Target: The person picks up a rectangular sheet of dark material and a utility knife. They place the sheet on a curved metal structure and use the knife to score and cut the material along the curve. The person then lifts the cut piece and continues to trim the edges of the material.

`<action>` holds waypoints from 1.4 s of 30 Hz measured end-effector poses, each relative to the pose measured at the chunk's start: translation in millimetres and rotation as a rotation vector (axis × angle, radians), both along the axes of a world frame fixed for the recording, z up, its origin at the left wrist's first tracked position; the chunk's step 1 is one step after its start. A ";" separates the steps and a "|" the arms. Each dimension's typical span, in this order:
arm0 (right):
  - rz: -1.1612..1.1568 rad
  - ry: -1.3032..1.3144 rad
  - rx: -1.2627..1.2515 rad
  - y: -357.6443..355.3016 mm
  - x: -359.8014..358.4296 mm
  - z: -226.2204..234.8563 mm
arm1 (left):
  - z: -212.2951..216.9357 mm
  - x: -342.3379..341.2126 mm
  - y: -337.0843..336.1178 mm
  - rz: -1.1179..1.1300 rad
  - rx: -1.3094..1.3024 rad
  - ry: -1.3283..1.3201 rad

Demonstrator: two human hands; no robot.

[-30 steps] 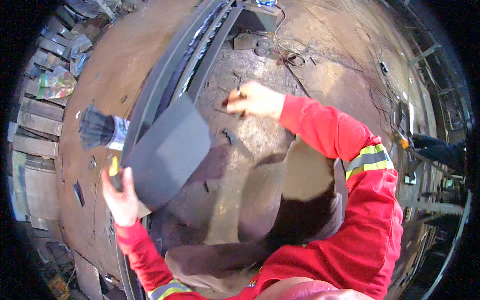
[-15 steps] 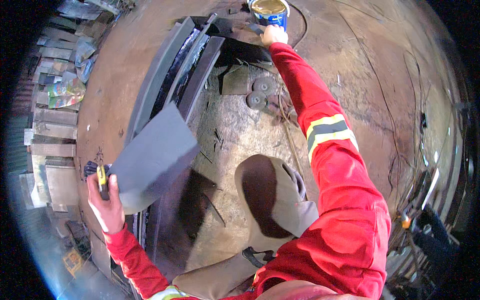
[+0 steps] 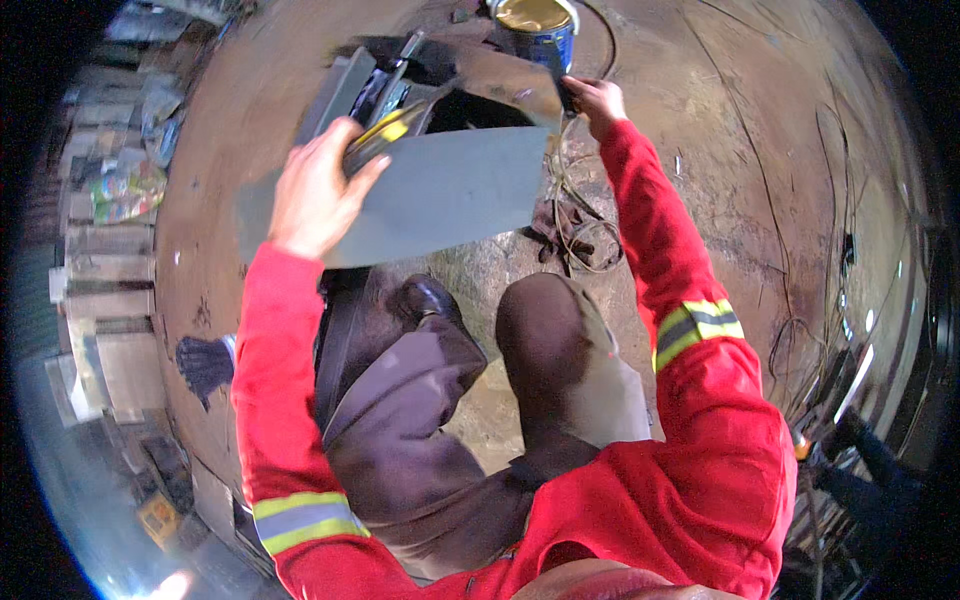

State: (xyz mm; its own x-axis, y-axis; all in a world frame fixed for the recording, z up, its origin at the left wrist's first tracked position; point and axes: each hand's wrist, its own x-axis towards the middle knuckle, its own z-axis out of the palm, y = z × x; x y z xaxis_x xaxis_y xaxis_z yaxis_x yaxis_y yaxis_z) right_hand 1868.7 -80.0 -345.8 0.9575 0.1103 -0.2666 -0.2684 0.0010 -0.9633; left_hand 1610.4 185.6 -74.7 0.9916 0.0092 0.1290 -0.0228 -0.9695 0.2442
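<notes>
Though broad, smooth grey sheet (image 3: 455,190) and tool (image 3: 394,131) in curled left hand (image 3: 318,195), dark tool (image 3: 563,87) in curled right (image 3: 597,103).

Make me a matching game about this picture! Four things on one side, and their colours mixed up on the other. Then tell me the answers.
Things:
1. Bucket
2. Flat sheet
3. Right sleeve
4. Tool in the left hand

Colours:
A. Red, with a yellow-and-grey band
B. Partly yellow
C. Blue outside
D. Grey all over

Right pairs: 1-C, 2-D, 3-A, 4-B
</notes>
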 end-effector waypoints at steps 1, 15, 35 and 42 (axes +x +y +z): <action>-0.029 0.034 0.148 -31.7 -4.3 1.5 | -8.5 25.8 -4.2 -0.066 0.046 0.009; -0.108 0.106 0.232 -129.5 -82.4 82.8 | -138.5 276.4 -55.3 -0.287 0.329 0.173; 0.041 0.241 -0.289 38.4 -10.1 21.5 | -183.8 205.3 -26.2 -0.009 -0.325 -0.287; -0.037 0.032 -0.565 51.0 -16.7 12.2 | -226.5 170.6 -28.6 -0.264 -0.466 -0.327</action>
State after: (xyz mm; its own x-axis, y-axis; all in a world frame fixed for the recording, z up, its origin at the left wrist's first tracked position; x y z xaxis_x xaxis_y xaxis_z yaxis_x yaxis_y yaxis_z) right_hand 1852.0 -28.9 -333.5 0.9484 -0.0911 -0.3037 -0.3071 -0.5027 -0.8081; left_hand 1781.0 157.0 -301.2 0.8782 -0.1020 0.4674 -0.3916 -0.7143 0.5800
